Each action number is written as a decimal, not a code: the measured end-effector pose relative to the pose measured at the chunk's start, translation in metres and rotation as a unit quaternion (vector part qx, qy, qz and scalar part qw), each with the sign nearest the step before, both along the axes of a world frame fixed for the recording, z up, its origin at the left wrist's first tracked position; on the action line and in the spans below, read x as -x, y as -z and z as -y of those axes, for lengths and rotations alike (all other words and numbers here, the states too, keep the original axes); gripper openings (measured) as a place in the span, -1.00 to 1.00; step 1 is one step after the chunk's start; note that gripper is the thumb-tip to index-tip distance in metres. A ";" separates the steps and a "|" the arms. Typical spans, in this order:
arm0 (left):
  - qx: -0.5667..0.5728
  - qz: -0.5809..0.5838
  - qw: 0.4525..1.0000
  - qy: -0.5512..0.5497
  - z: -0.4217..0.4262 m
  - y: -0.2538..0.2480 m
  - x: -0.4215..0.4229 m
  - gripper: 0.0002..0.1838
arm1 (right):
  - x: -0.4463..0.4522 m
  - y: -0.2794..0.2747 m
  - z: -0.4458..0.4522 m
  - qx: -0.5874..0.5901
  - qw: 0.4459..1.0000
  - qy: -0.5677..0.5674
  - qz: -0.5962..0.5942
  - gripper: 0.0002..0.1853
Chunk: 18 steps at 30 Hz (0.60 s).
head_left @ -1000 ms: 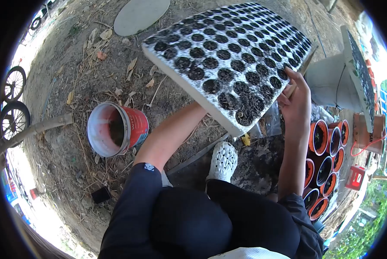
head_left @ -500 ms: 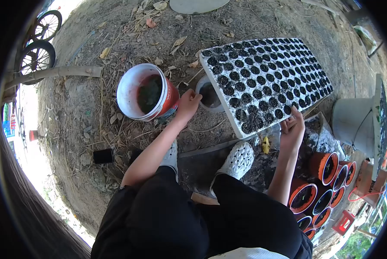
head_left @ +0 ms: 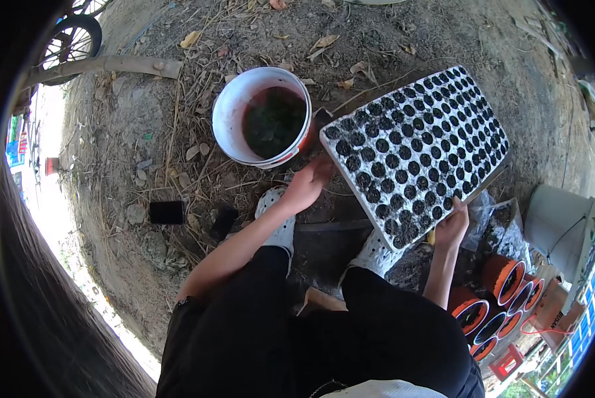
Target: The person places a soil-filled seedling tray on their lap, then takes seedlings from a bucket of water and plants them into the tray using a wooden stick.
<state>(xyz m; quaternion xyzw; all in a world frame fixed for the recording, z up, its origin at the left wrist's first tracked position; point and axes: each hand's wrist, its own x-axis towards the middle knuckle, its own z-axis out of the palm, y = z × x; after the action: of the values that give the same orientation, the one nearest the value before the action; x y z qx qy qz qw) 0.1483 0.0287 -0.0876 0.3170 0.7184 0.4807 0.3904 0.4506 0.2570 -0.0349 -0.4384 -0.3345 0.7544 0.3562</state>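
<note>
Seed tray point(head_left: 363, 198) found in front of the person, cells filled with dark soil; its surface now lies flatter than the steep tilt seen one second ago, and its near corner, clear of the right shoe point(head_left: 377, 255) half a second ago, now overlaps it in view; right hand point(head_left: 453, 225) grasps the tray's near edge, thumb on top, as in both earlier frames; left hand point(head_left: 309, 186), previously farther out beside the bucket point(head_left: 228, 123), is now close to the tray's left edge; its fingers are shaded, grip cannot be told; bucket stands left of the tray, dark contents visible; orange pots point(head_left: 494, 268) stand near, right of the tray.
</note>
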 end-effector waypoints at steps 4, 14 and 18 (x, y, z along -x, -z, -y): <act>0.024 0.304 0.945 -0.114 0.015 0.011 0.003 -0.53 | -0.017 -0.004 -0.013 0.007 0.999 0.010 0.040 -0.53; -0.056 0.435 0.893 -0.098 0.004 -0.018 0.002 -0.14 | -0.026 -0.008 -0.030 -0.030 0.986 -0.148 0.078 -0.42; -0.021 0.384 0.922 -0.039 0.005 -0.023 0.016 -0.04 | -0.006 -0.011 -0.023 -0.038 0.970 -0.218 0.101 -0.33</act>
<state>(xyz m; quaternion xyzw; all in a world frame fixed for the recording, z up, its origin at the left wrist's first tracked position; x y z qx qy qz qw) 0.1326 0.0233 -0.0644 0.0883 0.5151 0.5949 0.6107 0.4567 0.2800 -0.0240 -0.4148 -0.4846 0.7524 0.1644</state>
